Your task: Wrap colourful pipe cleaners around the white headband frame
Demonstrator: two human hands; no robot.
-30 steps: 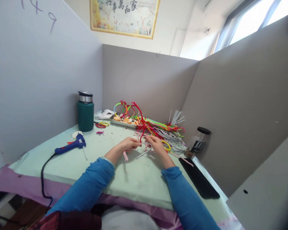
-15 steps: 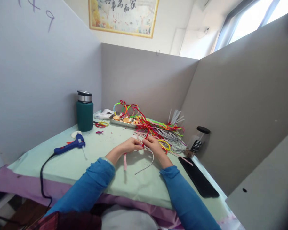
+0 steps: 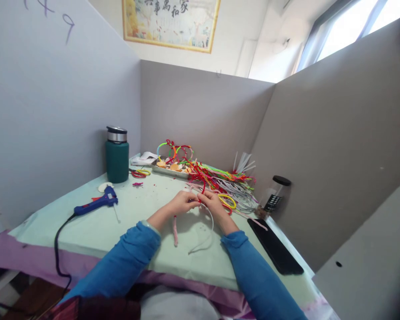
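Note:
My left hand (image 3: 182, 202) and my right hand (image 3: 214, 205) meet over the middle of the table, fingertips almost touching. Both are closed in a pinch on a red pipe cleaner (image 3: 204, 186), whose free end sticks up between them. A thin white curved band (image 3: 212, 227) hangs below my right hand, its tip bending toward the left. Under my left hand dangles a pink fuzzy end (image 3: 175, 231), apparently of the same band; my fingers hide where the pieces join.
Behind my hands lies a heap of coloured pipe cleaners (image 3: 216, 175) beside a metal tray (image 3: 173, 172). Scissors with yellow handles (image 3: 228, 201) lie right of my hands. On the left are a blue glue gun (image 3: 96, 203) and green bottle (image 3: 117, 160); on the right, a black phone (image 3: 275, 246) and jar (image 3: 276, 195).
The red pipe cleaner's raised end, long and reaching up left before, now stands shorter above my fingers. The pink end and the white band's tip hang slightly lower.

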